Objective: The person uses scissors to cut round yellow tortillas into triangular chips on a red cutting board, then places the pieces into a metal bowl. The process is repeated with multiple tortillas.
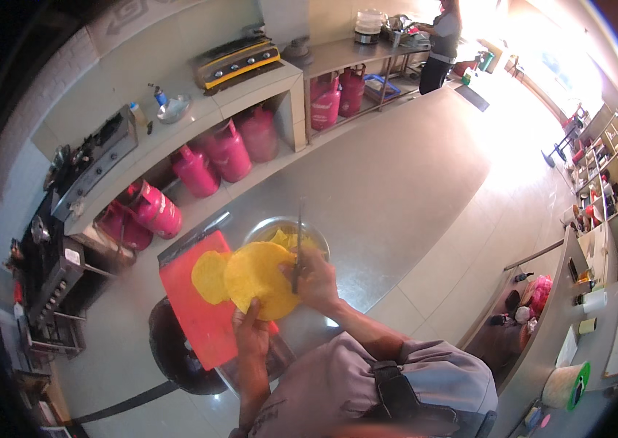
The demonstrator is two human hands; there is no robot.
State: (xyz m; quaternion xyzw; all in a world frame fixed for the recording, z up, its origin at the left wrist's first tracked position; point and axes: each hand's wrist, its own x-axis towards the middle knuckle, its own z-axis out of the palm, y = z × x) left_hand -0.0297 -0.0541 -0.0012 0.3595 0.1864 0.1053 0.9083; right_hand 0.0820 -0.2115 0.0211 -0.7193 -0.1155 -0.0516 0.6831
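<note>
My left hand (252, 328) grips the lower edge of a round, flat yellow sheet (262, 280), thumb on top. My right hand (314, 282) is closed around a knife (299, 235), whose narrow blade points up and away from me beside the sheet's right edge. A second yellow round (211, 277) lies on a red cutting board (205, 334), partly beneath the held one. Just beyond my hands, a round metal bowl (265, 223) contains yellow pieces (285, 238); the sheet and my right hand hide part of it.
The board rests at the near end of a long steel table (385, 164). A black wok-like pan (169, 350) is below its left side. Pink gas cylinders (194, 171) stand under the tiled counter (177, 128). A person (443, 49) stands at the far table. Shelving (610, 169) lines the right.
</note>
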